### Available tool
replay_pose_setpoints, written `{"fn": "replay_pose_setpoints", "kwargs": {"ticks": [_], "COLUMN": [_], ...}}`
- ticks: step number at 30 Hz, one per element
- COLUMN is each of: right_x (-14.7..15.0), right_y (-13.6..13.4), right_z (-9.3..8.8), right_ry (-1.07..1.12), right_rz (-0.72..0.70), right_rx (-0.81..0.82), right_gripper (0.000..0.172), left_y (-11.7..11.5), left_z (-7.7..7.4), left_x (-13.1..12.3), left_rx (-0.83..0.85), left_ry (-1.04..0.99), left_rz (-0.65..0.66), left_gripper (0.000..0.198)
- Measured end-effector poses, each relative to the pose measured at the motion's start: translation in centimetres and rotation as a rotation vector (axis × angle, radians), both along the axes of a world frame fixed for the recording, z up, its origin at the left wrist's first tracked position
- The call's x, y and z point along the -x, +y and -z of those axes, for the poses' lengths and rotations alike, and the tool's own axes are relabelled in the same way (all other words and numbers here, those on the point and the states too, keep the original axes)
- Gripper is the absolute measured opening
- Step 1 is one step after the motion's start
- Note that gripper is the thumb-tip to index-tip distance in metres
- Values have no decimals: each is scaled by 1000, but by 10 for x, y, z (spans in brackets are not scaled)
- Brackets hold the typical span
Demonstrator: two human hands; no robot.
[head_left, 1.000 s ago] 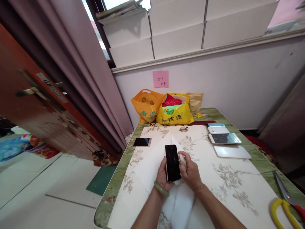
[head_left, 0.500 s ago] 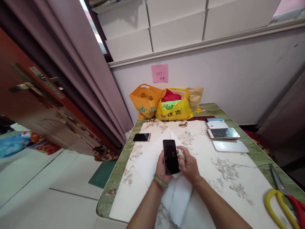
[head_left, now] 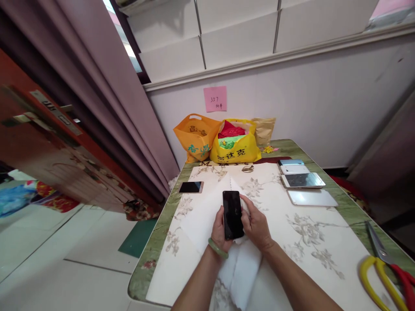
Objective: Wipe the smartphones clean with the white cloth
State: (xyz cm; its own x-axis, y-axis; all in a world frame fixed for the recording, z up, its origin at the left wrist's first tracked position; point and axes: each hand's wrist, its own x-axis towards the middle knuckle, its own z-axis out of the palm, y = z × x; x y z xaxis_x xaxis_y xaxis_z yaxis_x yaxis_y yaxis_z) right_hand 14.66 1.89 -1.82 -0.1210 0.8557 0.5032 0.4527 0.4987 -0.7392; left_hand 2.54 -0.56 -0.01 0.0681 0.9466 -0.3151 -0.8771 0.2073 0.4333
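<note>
A black phone is held upright over a white cloth on the table. My left hand, with a green bangle at the wrist, grips the phone's lower left side. At its right edge is my right hand, fingers curled, with a bit of white material bunched between them and the phone. A gold-edged phone lies at the left of the table. Toward the right lie a white-framed phone, a white phone and others behind them.
Along the wall stand an orange bag, a yellow bag and a tan pouch. Large scissors lie at the front right of the table. Wire-like glasses lie at the back.
The view has shifted slightly. The fingers of my right hand have moved a little along the phone's right edge; both hands stay at the phone.
</note>
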Motion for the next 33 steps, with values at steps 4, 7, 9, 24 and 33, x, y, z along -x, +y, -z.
{"fn": "replay_pose_setpoints", "kwargs": {"ticks": [4,7,9,24,33], "right_x": [-1,-1,-1,-3,-1], "right_y": [-2,-3,-3,-9,-5], "right_z": [-2,-3,-4,-5,0], "right_ry": [-15,-27,-26,-96,-170], "right_rz": [-8,5,12,-183,-159], "right_rx": [18,15,-5,-56,-33], "right_gripper": [40,41,42,42,46], "left_y": [0,0,0,6,6], "left_z": [1,0,0,18,22], "left_x": [0,3,4,3,3], "left_rx": [7,-3,-2,7,56], "left_ry": [25,-6,-29,-66,-59], "left_rz": [-3,26,67,-297,-300], "left_gripper": [34,42,55,63,61]}}
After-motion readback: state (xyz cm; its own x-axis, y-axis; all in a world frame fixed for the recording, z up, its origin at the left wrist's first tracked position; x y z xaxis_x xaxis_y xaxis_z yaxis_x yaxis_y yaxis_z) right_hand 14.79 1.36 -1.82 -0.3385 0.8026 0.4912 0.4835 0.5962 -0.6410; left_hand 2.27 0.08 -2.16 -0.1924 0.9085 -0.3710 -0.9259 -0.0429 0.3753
